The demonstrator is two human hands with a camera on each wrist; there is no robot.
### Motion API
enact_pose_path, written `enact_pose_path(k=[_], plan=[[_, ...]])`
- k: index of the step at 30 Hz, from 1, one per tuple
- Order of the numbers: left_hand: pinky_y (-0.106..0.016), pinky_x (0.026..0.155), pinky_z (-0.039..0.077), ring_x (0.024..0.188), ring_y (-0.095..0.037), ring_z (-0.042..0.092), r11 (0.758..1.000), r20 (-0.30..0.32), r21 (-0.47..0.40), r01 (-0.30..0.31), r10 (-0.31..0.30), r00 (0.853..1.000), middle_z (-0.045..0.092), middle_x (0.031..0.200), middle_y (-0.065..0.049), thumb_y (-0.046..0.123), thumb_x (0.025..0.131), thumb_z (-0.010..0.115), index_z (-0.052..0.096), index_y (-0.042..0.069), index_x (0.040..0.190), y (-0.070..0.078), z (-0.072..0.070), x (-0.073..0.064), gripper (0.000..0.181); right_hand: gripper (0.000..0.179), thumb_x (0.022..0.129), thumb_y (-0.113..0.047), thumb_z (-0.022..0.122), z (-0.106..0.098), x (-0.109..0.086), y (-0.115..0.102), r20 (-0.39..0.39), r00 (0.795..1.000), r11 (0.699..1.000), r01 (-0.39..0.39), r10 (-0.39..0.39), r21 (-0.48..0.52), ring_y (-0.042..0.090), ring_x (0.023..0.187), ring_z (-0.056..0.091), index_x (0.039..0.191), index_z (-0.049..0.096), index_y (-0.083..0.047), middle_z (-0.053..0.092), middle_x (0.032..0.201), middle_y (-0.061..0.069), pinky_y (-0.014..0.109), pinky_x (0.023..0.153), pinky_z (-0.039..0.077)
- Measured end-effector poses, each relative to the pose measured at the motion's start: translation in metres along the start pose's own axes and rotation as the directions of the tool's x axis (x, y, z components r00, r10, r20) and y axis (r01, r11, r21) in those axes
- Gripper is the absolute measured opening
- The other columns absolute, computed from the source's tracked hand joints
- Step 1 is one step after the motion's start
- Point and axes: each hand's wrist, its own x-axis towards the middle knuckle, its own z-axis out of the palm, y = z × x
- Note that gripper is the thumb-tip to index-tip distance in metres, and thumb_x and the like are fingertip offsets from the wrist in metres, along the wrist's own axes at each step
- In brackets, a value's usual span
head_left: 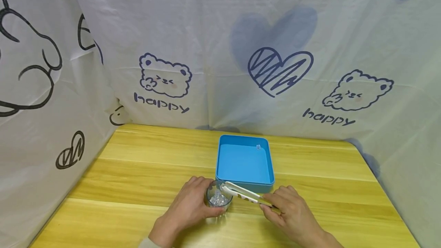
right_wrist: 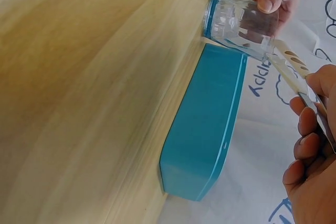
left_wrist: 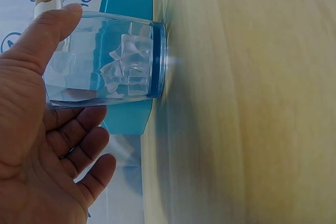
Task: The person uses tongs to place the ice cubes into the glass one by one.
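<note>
A clear glass [left_wrist: 89, 61] stands on the table with several clear, ice-like pieces [left_wrist: 131, 64] at its bottom. My left hand [head_left: 191, 204] holds it near the rim, thumb on one side and fingers on the other. My right hand [head_left: 293, 209] grips white-tipped tongs [head_left: 242, 193] with brown spots and metal handles. Their tips reach into the glass mouth from the right; whether a piece is between them I cannot tell. Just behind the glass sits a square blue box [head_left: 220, 160], with one clear piece [head_left: 258, 147] near its far right corner.
The wood-grain table [head_left: 155, 163] extends to both sides of the box. White cloth [head_left: 213, 49] printed with hearts, bears and "happy" hangs behind and at the sides of the table.
</note>
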Motion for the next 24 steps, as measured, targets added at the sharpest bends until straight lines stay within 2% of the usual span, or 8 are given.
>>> enact_pose_path(k=[10, 19, 24], plan=[[-0.044, 0.1, 0.05, 0.105, -0.015, 0.055, 1.0, 0.002, -0.009, 0.005, -0.005, 1.0, 0.07, 0.116, 0.002, 0.054, 0.074, 0.092, 0.068, 0.011, 0.13, 0.0007, 0.0002, 0.0001, 0.075, 0.033, 0.109, -0.042, 0.058, 0.0011, -0.0012, 0.0012, -0.006, 1.0, 1.0, 0.004, -0.004, -0.007, -0.001, 0.072, 0.047, 0.096, 0.077, -0.018, 0.059, 0.076, -0.017, 0.017, 0.067, 0.037], [-0.043, 0.098, 0.05, 0.105, -0.015, 0.055, 1.0, -0.004, 0.005, 0.002, -0.002, 1.0, 0.07, 0.118, 0.001, 0.055, 0.072, 0.093, 0.068, 0.009, 0.131, 0.0022, -0.0022, -0.0004, 0.079, 0.045, 0.11, -0.046, 0.051, -0.0027, 0.0002, -0.0025, 0.046, 0.997, 0.998, -0.054, 0.055, -0.017, -0.001, 0.072, 0.047, 0.094, 0.079, -0.014, 0.059, 0.076, -0.017, 0.017, 0.07, 0.038], [-0.044, 0.099, 0.051, 0.106, -0.015, 0.055, 1.0, 0.007, 0.004, 0.011, -0.011, 1.0, 0.07, 0.119, 0.0, 0.055, 0.072, 0.092, 0.067, 0.009, 0.132, 0.0026, -0.0023, -0.0003, 0.079, 0.036, 0.109, -0.042, 0.057, -0.0005, -0.0006, -0.0007, 0.01, 1.0, 1.0, -0.024, 0.024, -0.007, -0.001, 0.072, 0.048, 0.094, 0.078, -0.017, 0.059, 0.076, -0.017, 0.018, 0.069, 0.038]])
